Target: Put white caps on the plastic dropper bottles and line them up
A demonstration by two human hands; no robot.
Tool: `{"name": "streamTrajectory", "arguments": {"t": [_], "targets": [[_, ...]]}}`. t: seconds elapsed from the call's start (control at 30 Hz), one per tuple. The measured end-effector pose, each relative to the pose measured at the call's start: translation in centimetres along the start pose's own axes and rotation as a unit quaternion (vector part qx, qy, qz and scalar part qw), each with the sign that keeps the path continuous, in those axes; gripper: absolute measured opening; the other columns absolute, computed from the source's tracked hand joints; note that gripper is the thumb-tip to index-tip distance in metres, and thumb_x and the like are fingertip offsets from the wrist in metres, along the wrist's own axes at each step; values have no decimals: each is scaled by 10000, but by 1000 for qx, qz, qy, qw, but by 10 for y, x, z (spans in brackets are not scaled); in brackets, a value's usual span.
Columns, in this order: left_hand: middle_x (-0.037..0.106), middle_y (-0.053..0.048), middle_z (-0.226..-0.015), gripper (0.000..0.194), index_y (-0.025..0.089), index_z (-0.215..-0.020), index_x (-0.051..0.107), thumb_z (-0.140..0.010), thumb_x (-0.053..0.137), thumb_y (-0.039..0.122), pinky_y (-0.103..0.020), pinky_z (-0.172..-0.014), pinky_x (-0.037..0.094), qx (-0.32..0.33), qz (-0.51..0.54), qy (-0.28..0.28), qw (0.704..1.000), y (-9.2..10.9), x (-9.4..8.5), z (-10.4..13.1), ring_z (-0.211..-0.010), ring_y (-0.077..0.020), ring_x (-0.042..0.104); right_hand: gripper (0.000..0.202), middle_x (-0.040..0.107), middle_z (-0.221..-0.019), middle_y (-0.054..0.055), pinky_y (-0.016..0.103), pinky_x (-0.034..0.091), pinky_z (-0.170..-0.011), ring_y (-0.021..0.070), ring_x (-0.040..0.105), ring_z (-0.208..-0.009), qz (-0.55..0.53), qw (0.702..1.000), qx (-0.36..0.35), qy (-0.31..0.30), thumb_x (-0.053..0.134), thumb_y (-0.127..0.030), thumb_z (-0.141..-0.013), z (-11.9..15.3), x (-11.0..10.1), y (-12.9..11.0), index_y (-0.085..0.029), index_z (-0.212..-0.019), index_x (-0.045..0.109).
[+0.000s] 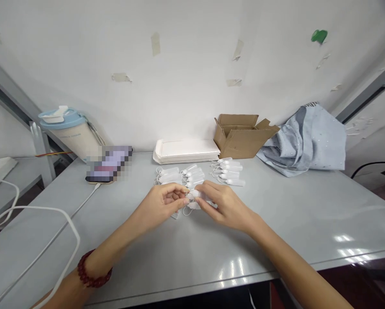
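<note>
Near the middle of the grey table, my left hand pinches the white cap end of a small clear bottle. My right hand closes on the same bottle from the right, its fingers partly covering it. Just beyond my hands lie several small translucent bottles with white caps and thin white string loops, in a left group, a middle group and a right group. Another capped bottle with a loop lies just below my fingertips.
A stack of white envelopes and an open cardboard box stand by the wall. Grey-blue cloth lies at right. A phone with a white cable leans by a lidded cup at left. The table ends near me.
</note>
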State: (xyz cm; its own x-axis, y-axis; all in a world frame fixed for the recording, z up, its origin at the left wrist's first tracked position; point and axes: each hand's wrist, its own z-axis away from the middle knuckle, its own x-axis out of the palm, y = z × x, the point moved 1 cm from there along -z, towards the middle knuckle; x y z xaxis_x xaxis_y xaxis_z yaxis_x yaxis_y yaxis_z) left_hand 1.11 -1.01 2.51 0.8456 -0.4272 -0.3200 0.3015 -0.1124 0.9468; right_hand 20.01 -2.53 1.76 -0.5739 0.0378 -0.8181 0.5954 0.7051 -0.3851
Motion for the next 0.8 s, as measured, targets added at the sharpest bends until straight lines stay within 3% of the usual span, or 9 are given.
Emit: {"name": "streamTrajectory", "arguments": {"t": [0.07,0.3,0.8], "targets": [[601,-17,-730,226,156,-880,631,-751,611,340,-247,-573,491,0,4,15,1000,1,-2,-1,-651,-141,554,178,530,-752,36,238,357,-562,128,461,-612,0,1000,2,9,406,-248,-914,0,-1,1,-146,-993,529],[545,19,-613,214,160,-704,626,-813,542,323,-204,-546,442,39,-24,22,999,4,-6,0,-560,-100,490,173,524,-794,47,239,359,-571,131,457,-628,-6,1000,-1,-9,419,-233,-913,1,1,3,-139,-1027,509],[529,17,-608,217,159,-686,605,-799,533,329,-206,-508,441,21,-27,21,999,-1,3,3,-542,-103,482,98,526,-784,50,251,354,-553,146,447,-621,-10,1000,-7,-14,425,-181,-897,2,9,3,-155,-970,485]]}}
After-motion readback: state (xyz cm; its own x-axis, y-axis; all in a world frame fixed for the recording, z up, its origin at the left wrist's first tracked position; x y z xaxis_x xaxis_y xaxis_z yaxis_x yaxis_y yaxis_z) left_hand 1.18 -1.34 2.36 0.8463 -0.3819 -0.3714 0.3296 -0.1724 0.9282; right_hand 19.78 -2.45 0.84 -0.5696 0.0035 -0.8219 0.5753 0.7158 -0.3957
